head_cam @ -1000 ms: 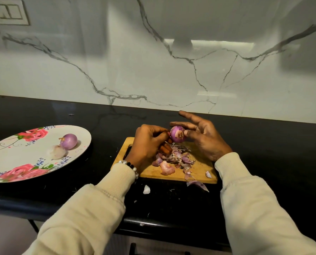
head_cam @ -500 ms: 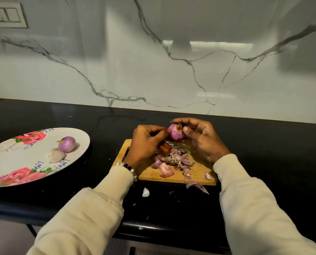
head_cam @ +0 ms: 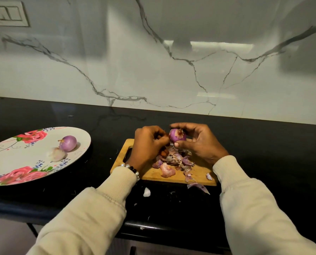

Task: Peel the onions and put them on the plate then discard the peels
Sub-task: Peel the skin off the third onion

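Right hand point(head_cam: 199, 142): fingers curled over the top of the onion point(head_cam: 177, 135), thumb under it; the onion is gripped between them, held above the far edge of the board point(head_cam: 199, 174); a patch of dry reddish skin remains on the onion's upper face.

Left hand point(head_cam: 148, 142): fingers curled inward, fingertips at the left side of the onion; whether they pinch a strip of skin or only touch the bulb cannot be told; a beaded bracelet point(head_cam: 133, 169) sits at the wrist, just above the cream sleeve point(head_cam: 98, 208).

Board: wooden, lying on the black counter point(head_cam: 264, 153) directly below both hands; a slot handle shows at its left end, partly behind the left hand.

Peels point(head_cam: 173, 160): a loose purple and pink pile on the middle of the board, under the held onion; one peel lies at the board's near right corner; one purple peel point(head_cam: 198, 187) lies off the board on the counter, touching its near edge; a white scrap point(head_cam: 146, 192) lies on the counter near the left sleeve.

Plate point(head_cam: 9, 162): white with rose print, on the counter well left of the board; it carries two peeled onions, one purple point(head_cam: 68, 143) and one pale point(head_cam: 56, 154), touching each other.

Wall point(head_cam: 153, 61): white marble with grey veins, behind the counter; a switch panel point(head_cam: 6, 14) at upper left.
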